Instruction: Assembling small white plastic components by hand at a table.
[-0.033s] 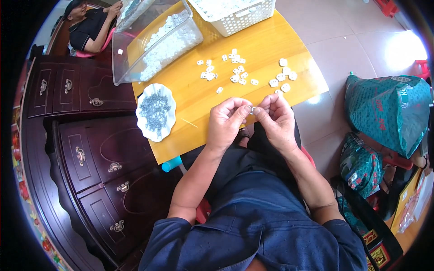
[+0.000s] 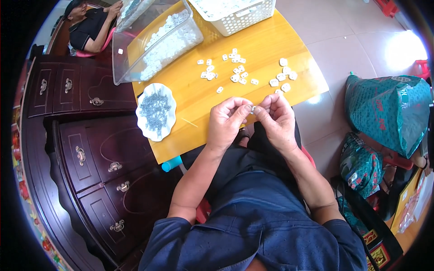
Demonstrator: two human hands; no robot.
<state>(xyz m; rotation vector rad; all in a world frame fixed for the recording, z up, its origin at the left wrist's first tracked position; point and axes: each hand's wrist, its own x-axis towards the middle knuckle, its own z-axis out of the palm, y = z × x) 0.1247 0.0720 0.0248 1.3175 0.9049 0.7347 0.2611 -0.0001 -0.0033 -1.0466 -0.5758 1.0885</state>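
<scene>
Over the table's near edge, my left hand (image 2: 227, 121) and my right hand (image 2: 279, 124) meet fingertip to fingertip. Both are closed in a pinch on one small white piece (image 2: 253, 109), mostly covered by the thumbs and fingers. Beyond my hands, small white plastic pieces with two dark holes (image 2: 235, 78) lie in loose groups on the wooden table (image 2: 190, 97). Larger, rounder white pieces (image 2: 285, 87) lie toward the right. A scalloped white dish (image 2: 170, 119) holds a heap of small grey metal parts to the left of my left hand.
A clear plastic bin (image 2: 131, 74) full of white pieces and a white perforated basket (image 2: 244, 25) stand at the back. A thin stick (image 2: 190, 123) lies near the dish. Dark drawers (image 2: 86, 153) flank the left; teal bags (image 2: 384, 113) sit right. Another person (image 2: 90, 29) is at far left.
</scene>
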